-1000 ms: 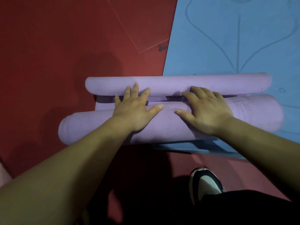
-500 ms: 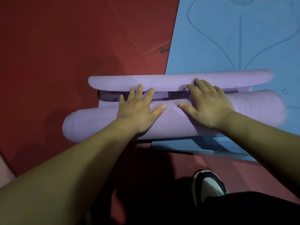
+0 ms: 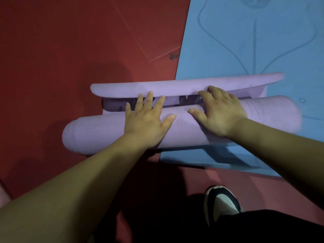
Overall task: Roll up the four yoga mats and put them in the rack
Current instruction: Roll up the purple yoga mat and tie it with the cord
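Observation:
A purple yoga mat [image 3: 98, 132] lies across the floor, mostly wound into a thick roll. Its far end [image 3: 175, 85] curls up as a thin lip just beyond the roll. My left hand [image 3: 147, 121] presses flat on top of the roll left of the middle, fingers spread and reaching over into the gap. To its right, my right hand [image 3: 220, 113] presses on the roll too, fingertips touching the curled far end. A blue yoga mat [image 3: 245, 41] lies unrolled under the roll's right half and stretches away.
The floor [image 3: 70, 41] is red with thin seam lines. My shoe [image 3: 220, 202] and a dark trouser leg sit at the bottom right, near the blue mat's near edge [image 3: 210, 162]. No rack is in view.
The roll has moved forward a little under both palms, closing on the curled far end. The far end has lifted and bowed slightly at its right tip.

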`<state>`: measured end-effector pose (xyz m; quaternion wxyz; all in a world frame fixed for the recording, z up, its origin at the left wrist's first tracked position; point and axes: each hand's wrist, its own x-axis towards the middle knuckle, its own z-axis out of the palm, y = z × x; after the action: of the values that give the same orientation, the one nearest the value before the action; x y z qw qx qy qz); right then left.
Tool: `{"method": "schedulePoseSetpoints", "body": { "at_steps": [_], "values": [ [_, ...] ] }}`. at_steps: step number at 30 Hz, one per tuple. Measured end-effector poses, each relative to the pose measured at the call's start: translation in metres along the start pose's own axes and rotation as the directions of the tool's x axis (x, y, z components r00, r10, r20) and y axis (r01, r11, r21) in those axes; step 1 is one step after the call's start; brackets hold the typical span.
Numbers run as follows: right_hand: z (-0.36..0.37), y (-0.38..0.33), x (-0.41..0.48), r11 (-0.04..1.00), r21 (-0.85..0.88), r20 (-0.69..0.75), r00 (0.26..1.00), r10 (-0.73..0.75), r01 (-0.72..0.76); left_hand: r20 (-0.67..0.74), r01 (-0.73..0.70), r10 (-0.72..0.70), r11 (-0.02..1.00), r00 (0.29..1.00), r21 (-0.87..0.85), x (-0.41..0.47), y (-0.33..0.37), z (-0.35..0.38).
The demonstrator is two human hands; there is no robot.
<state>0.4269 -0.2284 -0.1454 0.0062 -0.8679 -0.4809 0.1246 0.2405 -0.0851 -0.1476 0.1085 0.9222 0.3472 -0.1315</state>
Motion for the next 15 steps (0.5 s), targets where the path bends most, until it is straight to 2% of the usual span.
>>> {"method": "schedulePoseSetpoints", "body": {
  "at_steps": [11,15],
  "values": [
    [0.001,-0.002,-0.005,1.0,-0.015,-0.049,0.999,-0.014,0.014,0.084,0.016,-0.015,1.0,0.996,-0.011,0.028,-0.005,-0.011],
    [-0.003,0.0,0.008,1.0,0.001,-0.027,1.0,-0.005,0.005,0.018,-0.006,0.006,1.0,1.0,0.008,0.021,-0.002,-0.011]
  ]
}}
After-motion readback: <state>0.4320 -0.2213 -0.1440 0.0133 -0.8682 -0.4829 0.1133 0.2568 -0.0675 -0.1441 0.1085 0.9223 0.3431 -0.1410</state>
